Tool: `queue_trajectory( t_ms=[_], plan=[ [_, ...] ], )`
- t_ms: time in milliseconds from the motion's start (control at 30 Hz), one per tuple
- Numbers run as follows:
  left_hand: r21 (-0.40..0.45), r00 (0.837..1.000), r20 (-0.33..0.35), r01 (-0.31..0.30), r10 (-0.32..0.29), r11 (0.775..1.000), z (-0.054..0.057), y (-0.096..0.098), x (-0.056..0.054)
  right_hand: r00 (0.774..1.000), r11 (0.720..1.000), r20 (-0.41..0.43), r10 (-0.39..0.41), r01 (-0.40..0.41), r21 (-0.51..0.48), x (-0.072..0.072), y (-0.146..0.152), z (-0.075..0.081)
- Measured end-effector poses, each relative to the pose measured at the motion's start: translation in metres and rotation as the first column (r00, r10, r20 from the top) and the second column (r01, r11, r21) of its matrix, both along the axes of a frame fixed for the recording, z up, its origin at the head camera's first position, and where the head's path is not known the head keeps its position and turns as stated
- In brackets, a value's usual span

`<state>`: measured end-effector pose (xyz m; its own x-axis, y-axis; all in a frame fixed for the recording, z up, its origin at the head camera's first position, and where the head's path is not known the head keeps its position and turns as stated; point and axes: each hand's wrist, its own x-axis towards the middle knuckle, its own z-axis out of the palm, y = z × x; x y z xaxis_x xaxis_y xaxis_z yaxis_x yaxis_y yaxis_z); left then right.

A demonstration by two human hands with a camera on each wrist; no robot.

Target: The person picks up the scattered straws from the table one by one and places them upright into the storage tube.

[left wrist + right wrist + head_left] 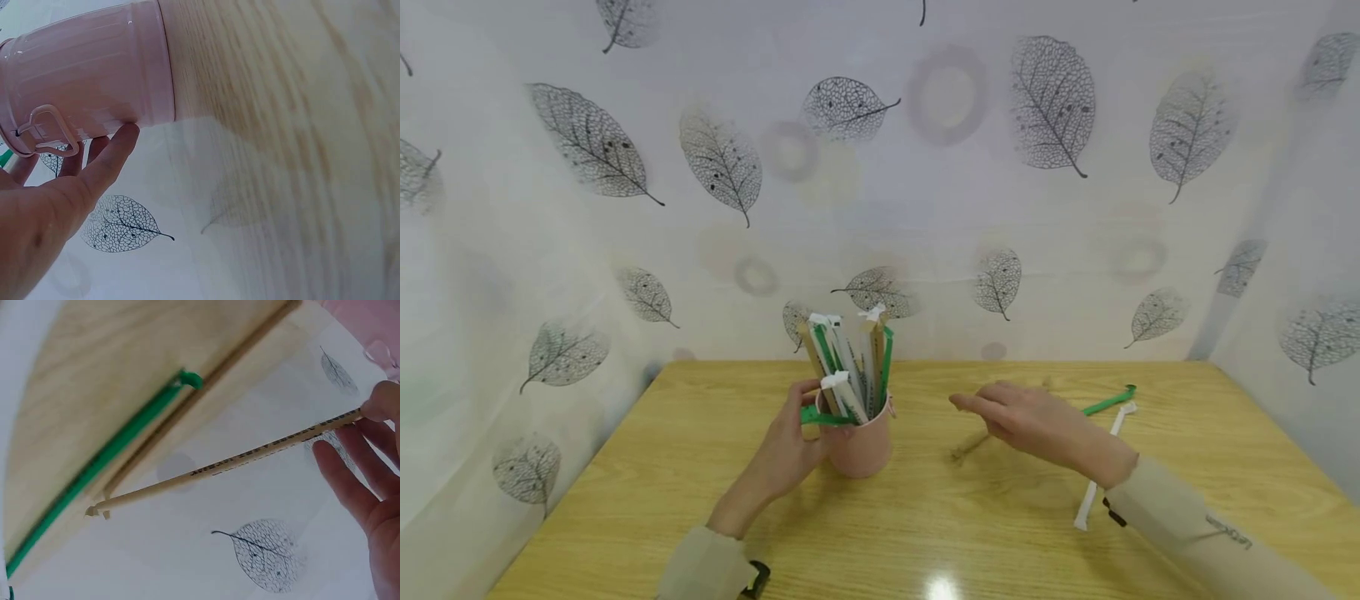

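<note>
A pink bucket (859,450) with a small side handle stands upright, packed with several thin paper-wrapped sticks (850,358) in brown, white and green. My left hand (786,454) grips the bucket's left side, its fingertips on the wall in the left wrist view. A green stick (827,417) crosses the rim towards that hand. To the right of the bucket, above the table, my right hand (1022,417) pinches one end of a brown paper-wrapped stick (237,456) with printed lettering and a crimped far end. Below it lies another brown stick (200,397).
Beyond my right hand a green stick (1108,402) lies on the wooden table (970,533). A white stick (1086,504) lies partly under the right forearm. A leaf-patterned curtain (910,208) rises behind the table's back edge and along both sides.
</note>
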<state>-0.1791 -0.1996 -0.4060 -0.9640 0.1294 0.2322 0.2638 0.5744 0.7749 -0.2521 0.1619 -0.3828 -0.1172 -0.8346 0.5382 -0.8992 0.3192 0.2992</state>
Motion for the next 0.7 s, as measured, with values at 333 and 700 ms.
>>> queue_trajectory(
  t_ms=[333, 700],
  plan=[
    [0.0, 1.0, -0.001, -0.005, 0.005, 1.0, 0.001, 0.0, 0.001, 0.993, 0.971, -0.008, 0.116, -0.115, -0.211, -0.004, -0.011, 0.032],
    [-0.019, 1.0, -0.025, -0.009, 0.009, 1.0, -0.001, 0.0, 0.0, 0.958, 0.9, 0.194, 0.212, -0.114, -0.42, 0.0, -0.026, 0.057]
  ],
)
